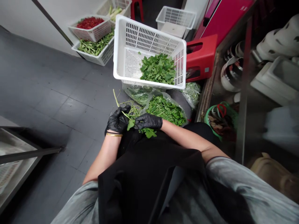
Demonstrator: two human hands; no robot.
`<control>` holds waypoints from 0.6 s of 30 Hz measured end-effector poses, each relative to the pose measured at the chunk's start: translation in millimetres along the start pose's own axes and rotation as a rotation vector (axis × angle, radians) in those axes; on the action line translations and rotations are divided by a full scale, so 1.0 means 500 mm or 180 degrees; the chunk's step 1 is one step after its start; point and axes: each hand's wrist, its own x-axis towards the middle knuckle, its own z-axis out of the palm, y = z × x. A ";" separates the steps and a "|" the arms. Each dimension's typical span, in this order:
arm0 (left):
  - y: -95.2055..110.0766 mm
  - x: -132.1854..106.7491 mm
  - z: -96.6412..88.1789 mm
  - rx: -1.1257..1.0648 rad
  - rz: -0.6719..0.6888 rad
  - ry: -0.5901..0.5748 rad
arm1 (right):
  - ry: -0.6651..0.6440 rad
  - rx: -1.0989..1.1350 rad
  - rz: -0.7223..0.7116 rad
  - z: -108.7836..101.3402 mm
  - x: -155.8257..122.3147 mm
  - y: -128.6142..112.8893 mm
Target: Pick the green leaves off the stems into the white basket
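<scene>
Both my hands wear black gloves and work over my lap. My left hand [118, 120] is closed round a long green stem [119, 106] that sticks up to the left. My right hand [148, 121] pinches leaves [149, 133] on the same sprig, close against the left hand. Just beyond them lies a clear plastic bag of leafy greens [167, 110] on the floor. Behind it a white plastic basket [130, 40] holds a pile of picked green leaves [158, 68].
White baskets with red chillies [90, 23] and green beans [94, 46] stand at the back left. A red stool [201, 56] is beside the big basket. Metal shelving [243, 93] with bowls fills the right. A steel table edge [21, 152] is at left.
</scene>
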 end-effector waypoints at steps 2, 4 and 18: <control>0.008 0.000 -0.007 -0.0069 0.0032 0.0026 | 0.0528 0.0328 0.0035 -0.002 0.001 0.005; 0.005 -0.004 -0.007 -0.0152 0.0044 -0.0035 | 0.1188 0.0449 -0.0042 0.003 0.012 0.017; -0.028 -0.019 -0.011 -0.0174 0.0210 -0.0101 | 0.2382 0.1147 0.0006 -0.032 0.019 -0.015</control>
